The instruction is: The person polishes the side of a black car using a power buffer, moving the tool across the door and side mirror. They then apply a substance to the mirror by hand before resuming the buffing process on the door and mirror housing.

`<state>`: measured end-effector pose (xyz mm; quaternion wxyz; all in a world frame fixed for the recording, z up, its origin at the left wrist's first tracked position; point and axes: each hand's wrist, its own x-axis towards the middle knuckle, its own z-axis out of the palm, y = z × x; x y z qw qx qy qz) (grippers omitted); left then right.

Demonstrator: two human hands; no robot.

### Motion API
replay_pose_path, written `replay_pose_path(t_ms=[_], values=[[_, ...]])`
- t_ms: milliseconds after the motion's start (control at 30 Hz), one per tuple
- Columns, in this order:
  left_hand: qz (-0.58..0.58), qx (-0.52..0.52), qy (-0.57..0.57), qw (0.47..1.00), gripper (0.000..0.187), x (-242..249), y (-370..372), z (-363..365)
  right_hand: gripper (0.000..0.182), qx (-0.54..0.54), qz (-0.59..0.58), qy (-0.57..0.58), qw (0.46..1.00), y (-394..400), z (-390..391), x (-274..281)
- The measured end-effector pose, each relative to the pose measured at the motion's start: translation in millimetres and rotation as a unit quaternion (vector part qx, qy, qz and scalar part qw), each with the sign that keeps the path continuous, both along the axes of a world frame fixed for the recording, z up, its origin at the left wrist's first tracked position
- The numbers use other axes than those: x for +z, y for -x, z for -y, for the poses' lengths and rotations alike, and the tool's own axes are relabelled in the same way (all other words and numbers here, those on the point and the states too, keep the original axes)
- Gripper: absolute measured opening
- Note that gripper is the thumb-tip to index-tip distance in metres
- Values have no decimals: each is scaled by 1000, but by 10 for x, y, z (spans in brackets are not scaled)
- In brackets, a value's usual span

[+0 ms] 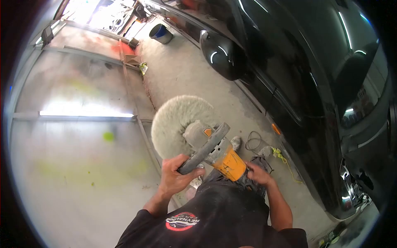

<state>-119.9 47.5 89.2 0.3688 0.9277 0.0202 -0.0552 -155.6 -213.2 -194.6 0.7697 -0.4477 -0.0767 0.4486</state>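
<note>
Held in front of my body is a yellow and grey polisher (230, 164), its pale wool pad (175, 124) turned up toward me. My left hand (173, 173) is closed around the lower end of the dark curved handle (206, 148). At the rear of the yellow body, my right hand (259, 173) grips the polisher; part of its grip is hidden behind the tool and my shirt. The pad is apart from the glossy black car (285, 82) on the right.
The car's side mirror (221, 56) juts out over the concrete floor (173, 74). A yellow cord (287, 163) and a dark cable loop (253, 141) lie near my feet. A bucket (161, 34) stands farther back. On the left is a paint-stained wall (82, 149).
</note>
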Motion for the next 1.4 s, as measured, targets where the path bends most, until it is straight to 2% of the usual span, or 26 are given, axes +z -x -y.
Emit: replay_pose_path(t_ms=[67, 167, 200, 300, 433, 500, 600, 800, 900, 1000, 1233, 1400], values=[[14, -7, -4, 1000, 32, 111, -108, 168, 110, -6, 5, 16, 1000, 254, 117, 85], [39, -48, -54, 997, 33, 127, -258, 301, 127, -99, 141, 161, 972, 321, 174, 708], [41, -58, -62, 996, 33, 157, -319, 391, 135, -85, 164, 228, 956, 371, 171, 783], [34, -107, -75, 991, 33, 275, -459, 726, 141, -106, 39, 249, 962, 418, 179, 852], [47, -211, -85, 973, 32, 178, -573, 990, 133, -188, 83, 242, 948, 560, 148, 658], [29, -218, -69, 973, 31, 153, -636, 1126, 130, -220, 108, 245, 938, 637, 192, 603], [-6, -236, -79, 968, 30, 124, -751, 1317, 123, -236, 46, 195, 951, 685, 174, 486], [-9, -257, -129, 958, 29, -61, -977, 1536, 115, -222, 3, 196, 955, 568, 71, 310], [-7, -265, -148, 953, 29, -93, -1090, 1624, 116, -262, 4, 125, 957, 495, -49, 217], [-11, -274, -169, 947, 29, -100, -1180, 1674, 114, -266, -4, 158, 951, 443, -153, 263], [18, -313, -150, 938, 28, -166, -1352, 1698, 112, -257, -26, 144, 955, 363, -217, 216], [3, -335, -184, 924, 28, -282, -1424, 1774, 113, -247, -55, 150, 956, 259, -190, 285]])
